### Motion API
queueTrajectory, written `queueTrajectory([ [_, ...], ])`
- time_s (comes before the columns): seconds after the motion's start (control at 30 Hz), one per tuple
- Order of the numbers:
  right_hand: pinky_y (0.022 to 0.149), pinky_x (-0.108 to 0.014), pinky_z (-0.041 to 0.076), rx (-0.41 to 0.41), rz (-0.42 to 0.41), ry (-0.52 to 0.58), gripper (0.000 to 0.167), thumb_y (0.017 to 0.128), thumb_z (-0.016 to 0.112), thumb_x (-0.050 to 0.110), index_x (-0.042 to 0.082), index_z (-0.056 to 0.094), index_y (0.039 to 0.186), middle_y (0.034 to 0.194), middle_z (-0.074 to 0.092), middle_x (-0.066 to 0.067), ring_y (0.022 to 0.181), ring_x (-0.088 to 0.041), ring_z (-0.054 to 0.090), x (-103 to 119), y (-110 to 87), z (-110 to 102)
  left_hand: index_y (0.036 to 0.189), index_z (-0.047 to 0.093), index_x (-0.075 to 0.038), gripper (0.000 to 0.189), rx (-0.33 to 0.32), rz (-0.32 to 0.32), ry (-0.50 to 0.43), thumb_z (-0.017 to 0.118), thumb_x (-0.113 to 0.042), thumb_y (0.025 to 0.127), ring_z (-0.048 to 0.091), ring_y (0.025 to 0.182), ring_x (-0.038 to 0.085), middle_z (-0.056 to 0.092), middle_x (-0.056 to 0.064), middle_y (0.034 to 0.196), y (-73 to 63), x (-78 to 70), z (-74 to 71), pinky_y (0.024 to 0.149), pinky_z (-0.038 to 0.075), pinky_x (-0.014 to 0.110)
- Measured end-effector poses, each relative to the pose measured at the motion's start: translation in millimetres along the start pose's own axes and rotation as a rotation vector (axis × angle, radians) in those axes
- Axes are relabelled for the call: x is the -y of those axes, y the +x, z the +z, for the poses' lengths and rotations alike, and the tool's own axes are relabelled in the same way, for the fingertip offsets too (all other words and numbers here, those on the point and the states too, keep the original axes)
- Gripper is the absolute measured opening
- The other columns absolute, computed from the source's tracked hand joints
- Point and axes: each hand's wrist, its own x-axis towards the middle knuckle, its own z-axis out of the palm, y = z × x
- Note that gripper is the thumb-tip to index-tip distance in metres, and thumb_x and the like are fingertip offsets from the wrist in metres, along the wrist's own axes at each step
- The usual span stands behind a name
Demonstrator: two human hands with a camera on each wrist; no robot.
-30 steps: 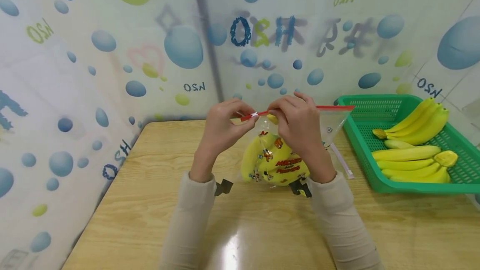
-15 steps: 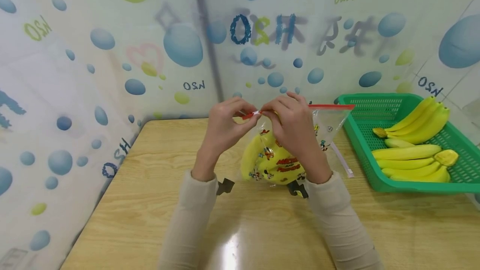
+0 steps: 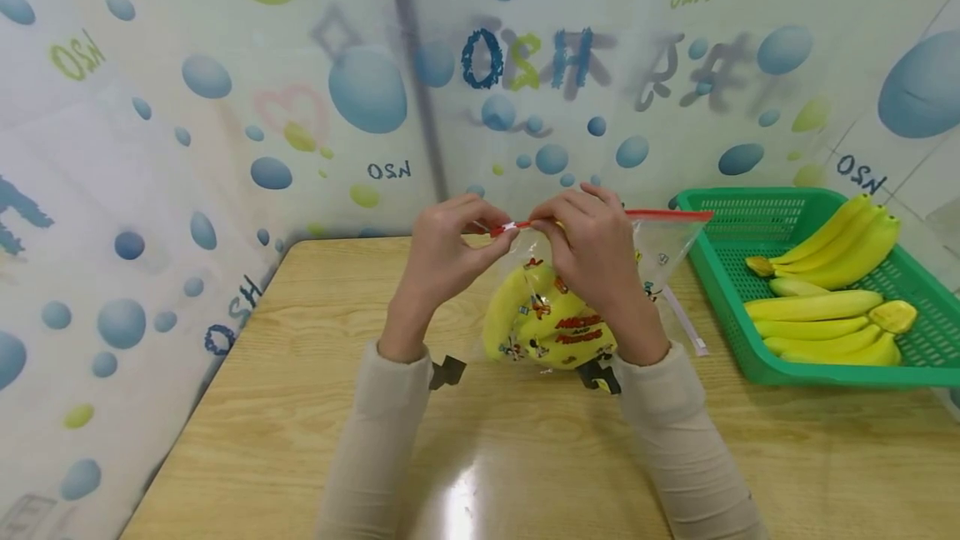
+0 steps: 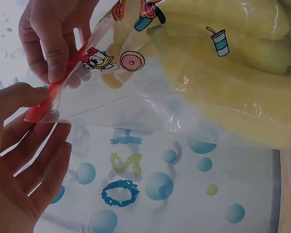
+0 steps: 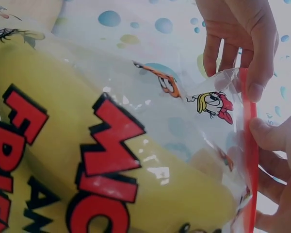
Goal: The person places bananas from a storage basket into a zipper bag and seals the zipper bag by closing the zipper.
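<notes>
A clear zip bag [image 3: 577, 327] printed with cartoon figures and red lettering hangs upright over the table, with yellow bananas [image 4: 242, 92] inside. Along its top runs a red zip strip [image 3: 671, 215]. My left hand [image 3: 447, 252] pinches the strip's left end between thumb and fingers, right at a small white slider [image 3: 510, 227]. Just to the right, my right hand [image 3: 592, 252] pinches the same strip. Both thumbs press on the red edge in the right wrist view, where the right hand [image 5: 281, 165] is below and the left hand [image 5: 242, 34] above.
On the right stands a green basket [image 3: 720, 332] with bunches of bananas [image 3: 817, 327] in it. A pale strip [image 3: 684, 322] with a white end lies on the wooden table [image 3: 300, 407] beside it. Behind the table is a wall [image 3: 322, 182] patterned with bubbles.
My right hand moved left along the red strip towards the left hand, then slightly back right. The left hand stays at the strip's end; the bag is nearly still.
</notes>
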Motion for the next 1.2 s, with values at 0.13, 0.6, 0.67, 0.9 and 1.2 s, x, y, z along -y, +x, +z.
queueTrajectory([
  [0.13, 0.112, -0.057, 0.045, 0.009, -0.009, 0.004, 0.009, 0.094, 0.074, 0.011, 0.003, 0.077, 0.091, 0.09, 0.077, -0.01, 0.086, -0.029, 0.072, 0.1, -0.2, -0.3, 0.09, 0.077, -0.005, 0.006, -0.014, 0.007, -0.007, 0.079, -0.01, 0.087, 0.07, 0.078, 0.017, 0.072, 0.006, 0.085, -0.1, 0.8, 3.6, 0.072, 0.062, 0.029],
  [0.6, 0.104, -0.054, 0.051, -0.013, 0.005, 0.03, 0.009, 0.092, 0.075, 0.012, 0.003, 0.078, 0.089, 0.088, 0.078, -0.011, 0.082, -0.029, 0.072, 1.9, 0.6, 2.2, 0.089, 0.076, -0.007, 0.005, 0.006, -0.001, 0.015, 0.077, -0.012, 0.088, 0.07, 0.079, 0.016, 0.073, 0.004, 0.086, -0.8, 3.7, 1.3, 0.076, 0.062, 0.03],
  [0.67, 0.103, -0.054, 0.051, -0.017, 0.008, 0.031, 0.01, 0.092, 0.076, 0.013, 0.003, 0.077, 0.089, 0.088, 0.078, -0.011, 0.082, -0.029, 0.072, 0.3, 0.6, 2.2, 0.089, 0.077, -0.007, 0.004, 0.012, -0.006, 0.016, 0.078, -0.011, 0.087, 0.071, 0.08, 0.016, 0.073, 0.005, 0.086, -0.5, 4.2, -0.5, 0.075, 0.062, 0.03],
  [0.9, 0.088, -0.048, 0.054, 0.031, 0.044, 0.049, 0.011, 0.092, 0.076, 0.013, 0.002, 0.076, 0.095, 0.093, 0.077, -0.012, 0.086, -0.03, 0.07, -13.4, -1.7, -9.1, 0.09, 0.077, -0.006, 0.006, 0.008, -0.018, -0.013, 0.077, -0.011, 0.089, 0.072, 0.08, 0.017, 0.074, 0.006, 0.088, -0.1, 6.4, -5.9, 0.075, 0.062, 0.031],
  [1.2, 0.069, -0.046, 0.054, 0.114, 0.149, -0.025, 0.01, 0.093, 0.073, 0.005, 0.001, 0.077, 0.102, 0.1, 0.077, -0.015, 0.089, -0.032, 0.072, -40.8, -7.4, -34.4, 0.091, 0.077, -0.006, 0.007, -0.059, -0.022, -0.094, 0.08, -0.012, 0.089, 0.072, 0.079, 0.017, 0.075, 0.007, 0.089, -5.0, 16.8, -8.8, 0.074, 0.062, 0.034],
])
